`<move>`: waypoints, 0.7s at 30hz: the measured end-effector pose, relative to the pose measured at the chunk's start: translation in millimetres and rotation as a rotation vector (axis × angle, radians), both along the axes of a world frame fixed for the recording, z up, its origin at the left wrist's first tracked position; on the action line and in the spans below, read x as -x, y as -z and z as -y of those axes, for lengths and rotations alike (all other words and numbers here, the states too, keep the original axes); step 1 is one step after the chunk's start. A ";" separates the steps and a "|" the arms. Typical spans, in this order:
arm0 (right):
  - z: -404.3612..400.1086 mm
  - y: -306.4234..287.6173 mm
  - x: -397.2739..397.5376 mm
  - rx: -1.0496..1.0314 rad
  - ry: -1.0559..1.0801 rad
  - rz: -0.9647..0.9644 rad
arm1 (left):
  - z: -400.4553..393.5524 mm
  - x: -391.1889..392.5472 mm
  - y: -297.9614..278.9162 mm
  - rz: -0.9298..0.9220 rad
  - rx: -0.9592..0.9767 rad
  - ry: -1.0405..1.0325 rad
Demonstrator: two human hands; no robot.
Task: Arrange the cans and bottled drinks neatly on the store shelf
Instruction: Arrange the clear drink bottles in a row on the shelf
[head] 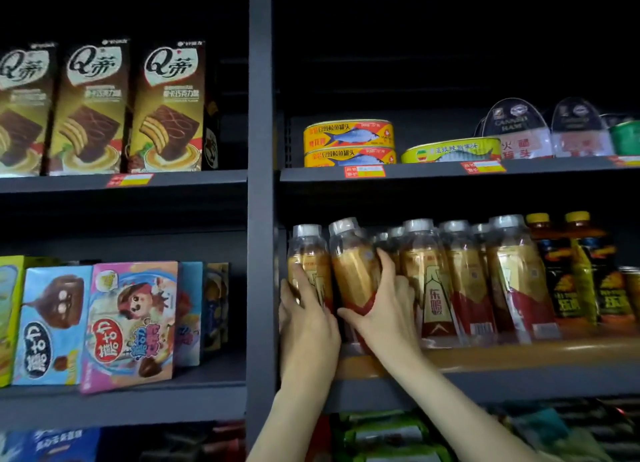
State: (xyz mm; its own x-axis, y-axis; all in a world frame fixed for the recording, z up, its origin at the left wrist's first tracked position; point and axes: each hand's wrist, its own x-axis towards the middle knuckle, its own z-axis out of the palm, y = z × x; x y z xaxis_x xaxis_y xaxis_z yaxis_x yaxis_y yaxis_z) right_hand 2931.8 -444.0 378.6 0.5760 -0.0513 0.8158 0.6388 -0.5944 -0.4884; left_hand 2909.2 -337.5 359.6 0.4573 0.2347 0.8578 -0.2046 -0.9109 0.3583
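1. Dark steel shelving fills the view, and the action is on the drinks shelf (519,380) in the right-hand bay, up against its left edge beside the upright post (260,219).
2. Left hand (304,326) is wrapped round the corner bottle (306,260), the one nearest the post, fingers curled onto its label. That bottle stands close to upright.
3. Right hand (384,309) has the second bottle (351,264) gripped low on the body, thumb across the front, fingers behind. And look at it lean: cap tipped left toward its neighbour, base out to the right.
4. That's the relation that counts. Long axis off vertical, caps almost touching, bases apart. By my reading the right hand is the one placed to swing the base in and stand it square.
5. To the right, the rest of the row of amber bottles (467,281) stands along the front edge, some slightly slanted, with yellow-capped dark bottles (571,271) beyond.
6. One shelf up: fish tins (349,142), stacked two high near the left end, untouched for now.
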 end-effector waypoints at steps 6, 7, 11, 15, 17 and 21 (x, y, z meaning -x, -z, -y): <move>-1.1 -0.6 11.1 0.209 0.197 -0.016 | 0.9 1.1 -1.9 -0.077 -0.013 -0.036; 1.1 -0.7 10.6 0.206 0.190 -0.024 | 1.0 1.2 -1.8 -0.073 -0.018 -0.039; 20.2 -3.0 13.9 0.207 0.026 -0.081 | 3.6 7.3 -5.2 -0.080 0.005 0.005; 31.1 0.7 18.8 0.177 -0.061 -0.073 | 5.9 10.2 -5.9 -0.092 0.030 0.027; 24.9 2.7 17.5 0.184 0.014 -0.030 | 5.1 10.3 -4.4 -0.085 0.042 0.044; 10.6 7.0 9.8 0.199 0.185 0.023 | 3.4 8.7 -5.6 -0.066 0.064 0.089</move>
